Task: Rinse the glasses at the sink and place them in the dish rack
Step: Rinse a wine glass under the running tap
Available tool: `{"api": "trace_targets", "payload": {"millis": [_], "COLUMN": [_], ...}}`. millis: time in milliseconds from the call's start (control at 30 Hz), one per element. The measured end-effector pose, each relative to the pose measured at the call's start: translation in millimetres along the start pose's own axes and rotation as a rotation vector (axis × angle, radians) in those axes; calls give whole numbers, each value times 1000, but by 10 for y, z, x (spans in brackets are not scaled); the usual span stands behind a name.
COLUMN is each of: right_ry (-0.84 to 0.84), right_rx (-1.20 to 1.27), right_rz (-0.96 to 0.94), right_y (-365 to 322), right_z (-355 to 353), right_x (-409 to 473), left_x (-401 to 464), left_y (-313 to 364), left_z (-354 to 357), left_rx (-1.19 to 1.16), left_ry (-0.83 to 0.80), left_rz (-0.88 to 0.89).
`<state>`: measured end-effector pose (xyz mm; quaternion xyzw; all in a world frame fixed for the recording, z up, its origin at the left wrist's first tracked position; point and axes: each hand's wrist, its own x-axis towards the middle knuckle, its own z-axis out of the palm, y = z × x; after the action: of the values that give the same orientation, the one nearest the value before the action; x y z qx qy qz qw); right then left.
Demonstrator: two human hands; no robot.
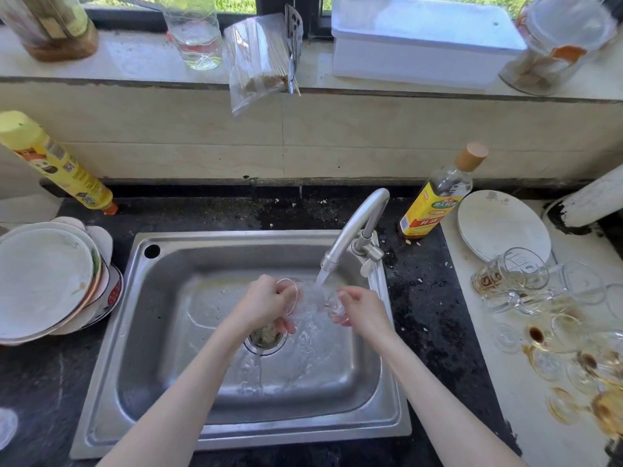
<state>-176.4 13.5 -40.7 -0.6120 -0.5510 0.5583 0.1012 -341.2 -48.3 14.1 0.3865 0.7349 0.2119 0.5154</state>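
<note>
Glasses being rinsed sit in both hands over the steel sink: the left hand has its grip curled round a clear glass lying on its side, and the right hand has its grip pinched on a smaller glass. Water from the faucet falls between them and runs toward the drain. Stained glasses crowd the counter to the right near a plate; stacked plates sit left.
</note>
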Motion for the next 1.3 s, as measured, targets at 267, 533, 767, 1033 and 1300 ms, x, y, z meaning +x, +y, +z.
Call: {"api": "trace_targets", "payload": {"millis": [267, 533, 767, 1033, 1300], "right_ry": [-101, -141, -178, -247, -276], "right_rx": [-555, -634, -708, -701, -527], "right_rz": [-596, -621, -605, -371, -366], "right_y": [59, -73, -111, -225, -168], "right_z": [33, -104, -135, -130, -38], "right_x": [-193, -257, -264, -273, -340], "left_x": [75, 124, 171, 209, 214], "left_y": [-93, -72, -82, -48, -168], "left_z": [9, 202, 201, 149, 189], "left_rx": [-722, -425, -299, 170, -39], "left_ry": [-332, -57, -36, 126, -121], "left_rz": [-239, -239, -158, 124, -23]}}
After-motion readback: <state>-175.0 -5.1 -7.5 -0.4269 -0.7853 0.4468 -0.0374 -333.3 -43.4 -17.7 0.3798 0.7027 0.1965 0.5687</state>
